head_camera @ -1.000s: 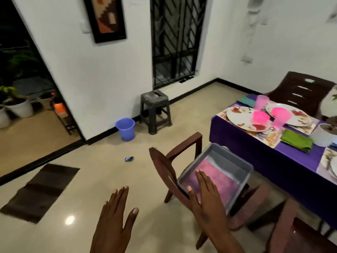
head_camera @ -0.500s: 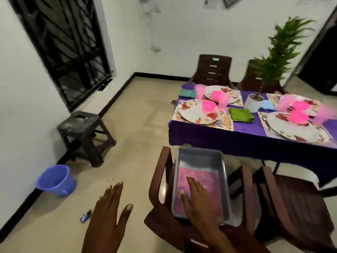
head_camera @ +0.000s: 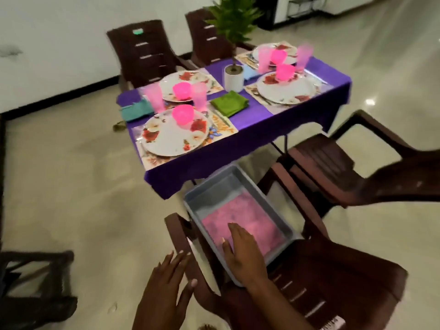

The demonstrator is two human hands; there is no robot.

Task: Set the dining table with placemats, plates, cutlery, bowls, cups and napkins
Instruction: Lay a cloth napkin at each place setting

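A grey tray (head_camera: pixel 214 186) with a pink cloth (head_camera: pixel 247 225) inside sits on a brown plastic chair (head_camera: pixel 333 282) in front of me. My right hand (head_camera: pixel 242 253) lies flat, fingers straight, on the pink cloth. My left hand (head_camera: pixel 166 291) hovers open over the chair's left armrest, holding nothing. Beyond stands the table under a purple cloth (head_camera: pixel 257 136), laid with floral plates (head_camera: pixel 173 136), pink bowls (head_camera: pixel 182 114), pink cups (head_camera: pixel 199 95), floral placemats (head_camera: pixel 221 128), a green napkin (head_camera: pixel 229 103) and a teal napkin (head_camera: pixel 137 110).
A white pot (head_camera: pixel 234 78) with a green plant stands mid-table. Brown chairs (head_camera: pixel 142 53) stand behind the table and another (head_camera: pixel 333 167) at its right side. A dark stool (head_camera: pixel 35 282) is at the lower left on the pale tiled floor.
My view has swung right and down from the wall and window to the table. My right hand stays flat on the pink cloth; my left hand has moved nearer the armrest.
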